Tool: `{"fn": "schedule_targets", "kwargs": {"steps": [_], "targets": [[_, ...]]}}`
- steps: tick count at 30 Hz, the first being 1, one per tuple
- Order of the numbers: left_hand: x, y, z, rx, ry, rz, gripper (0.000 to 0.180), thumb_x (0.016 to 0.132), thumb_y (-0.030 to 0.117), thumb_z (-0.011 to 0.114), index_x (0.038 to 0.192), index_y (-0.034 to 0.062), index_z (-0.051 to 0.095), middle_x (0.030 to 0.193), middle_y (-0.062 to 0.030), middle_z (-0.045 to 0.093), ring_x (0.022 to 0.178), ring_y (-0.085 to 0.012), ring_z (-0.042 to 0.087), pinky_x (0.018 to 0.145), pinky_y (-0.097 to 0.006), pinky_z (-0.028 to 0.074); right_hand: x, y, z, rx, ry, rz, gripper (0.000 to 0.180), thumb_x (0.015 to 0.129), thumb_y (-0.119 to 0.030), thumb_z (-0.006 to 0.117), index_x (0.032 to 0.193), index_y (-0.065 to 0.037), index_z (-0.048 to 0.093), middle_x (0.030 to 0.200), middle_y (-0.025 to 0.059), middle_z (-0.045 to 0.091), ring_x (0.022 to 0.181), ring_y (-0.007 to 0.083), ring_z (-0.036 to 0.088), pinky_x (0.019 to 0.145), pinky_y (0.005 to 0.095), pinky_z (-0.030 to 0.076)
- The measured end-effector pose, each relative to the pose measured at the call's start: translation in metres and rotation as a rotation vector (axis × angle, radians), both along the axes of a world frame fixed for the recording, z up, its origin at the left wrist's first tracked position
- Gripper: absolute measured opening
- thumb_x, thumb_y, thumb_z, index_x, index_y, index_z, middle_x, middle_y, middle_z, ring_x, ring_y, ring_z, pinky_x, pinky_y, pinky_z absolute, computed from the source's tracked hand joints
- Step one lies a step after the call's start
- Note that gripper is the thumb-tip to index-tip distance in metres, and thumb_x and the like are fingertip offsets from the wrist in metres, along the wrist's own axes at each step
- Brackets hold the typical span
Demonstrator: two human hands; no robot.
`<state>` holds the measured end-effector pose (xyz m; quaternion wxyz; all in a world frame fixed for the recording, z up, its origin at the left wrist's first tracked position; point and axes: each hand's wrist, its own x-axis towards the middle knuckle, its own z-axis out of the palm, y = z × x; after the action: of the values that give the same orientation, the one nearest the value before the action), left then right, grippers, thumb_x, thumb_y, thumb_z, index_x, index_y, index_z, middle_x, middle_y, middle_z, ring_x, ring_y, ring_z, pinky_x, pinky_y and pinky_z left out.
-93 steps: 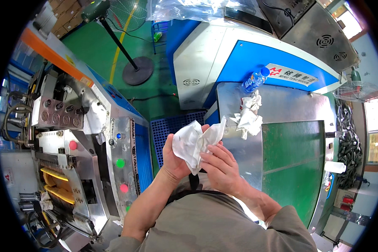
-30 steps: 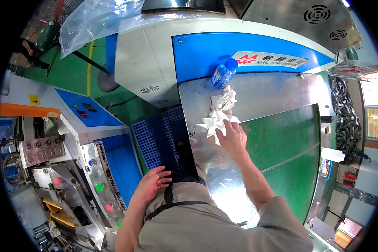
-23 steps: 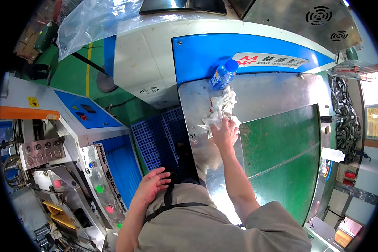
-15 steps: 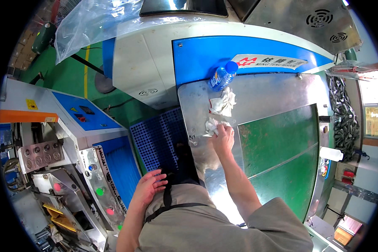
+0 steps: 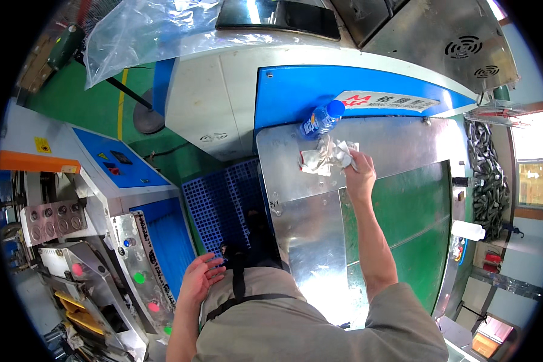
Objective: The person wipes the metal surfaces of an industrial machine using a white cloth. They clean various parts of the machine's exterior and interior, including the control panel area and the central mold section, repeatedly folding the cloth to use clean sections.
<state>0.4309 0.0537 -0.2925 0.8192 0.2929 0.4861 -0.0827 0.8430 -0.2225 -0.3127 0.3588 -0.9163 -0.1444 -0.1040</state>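
A crumpled white cloth [image 5: 344, 154] is pinched in the fingers of my right hand [image 5: 361, 175], just above or on the bare metal tabletop [image 5: 308, 211]. Right beside it, on its left, lies a second crumpled whitish cloth [image 5: 317, 160]; whether the two touch is hard to make out. Behind them a clear bottle with a blue cap and blue label [image 5: 321, 119] sits against the blue machine panel. My left hand [image 5: 200, 279] hangs near my waist with its fingers apart and nothing in it.
A green sheet [image 5: 404, 241] is set into the tabletop's right part. On the floor to the left lies a blue plastic grid [image 5: 214, 202]. A machine with coloured buttons [image 5: 140, 277] stands at my left. A white bottle [image 5: 468, 230] is past the table's right edge.
My right hand has moved away from me and a little right, carrying its cloth from the table's near-left part to beside the other cloth. The left hand is slightly lower and further left.
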Motion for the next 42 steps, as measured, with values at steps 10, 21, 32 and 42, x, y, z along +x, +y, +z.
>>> {"fn": "schedule_targets", "kwargs": {"steps": [10,21,32,42], "targets": [[-0.03,-0.007,0.009,0.051,0.063,0.157,0.039,0.1,0.019,0.053,0.136,0.0058,0.047,0.122,-0.0174,0.065,0.102,-0.0352,0.068,0.085,-0.046,0.058,0.016,0.029,-0.089,-0.381,0.32,0.199,0.07,0.079,-0.026,0.076,0.143,-0.02,0.05,0.152,0.0228,0.035,0.137,0.0446,0.038,0.109,0.0533,0.038],[-0.041,-0.015,0.029,0.05,0.058,0.227,0.044,0.098,0.018,0.056,0.14,0.007,0.048,0.133,-0.0155,0.062,0.109,-0.0301,0.068,0.088,-0.037,0.053,0.014,0.015,-0.125,-0.461,0.148,0.224,0.041,0.074,0.001,0.061,0.112,-0.012,0.068,0.114,0.0131,0.067,0.111,0.0363,0.061,0.093,0.044,0.05],[-0.101,-0.024,0.014,0.244,-0.166,0.161,0.043,0.095,0.009,0.051,0.138,0.0027,0.052,0.133,-0.0108,0.06,0.116,-0.0183,0.06,0.099,-0.032,0.048,-0.086,0.05,-0.051,0.593,1.101,0.238,0.039,0.079,0.005,0.062,0.118,0.002,0.058,0.104,0.0097,0.066,0.085,0.0212,0.066,0.072,0.0345,0.056],[-0.189,-0.05,0.034,0.378,-0.235,0.293,0.044,0.089,0.001,0.051,0.133,-0.0003,0.057,0.128,-0.0097,0.064,0.118,-0.0175,0.059,0.103,-0.031,0.045,-0.222,0.214,0.06,0.707,1.445,0.736,0.058,0.079,-0.008,0.071,0.134,-0.002,0.052,0.124,0.0164,0.065,0.106,0.0355,0.068,0.076,0.0447,0.062]]}}
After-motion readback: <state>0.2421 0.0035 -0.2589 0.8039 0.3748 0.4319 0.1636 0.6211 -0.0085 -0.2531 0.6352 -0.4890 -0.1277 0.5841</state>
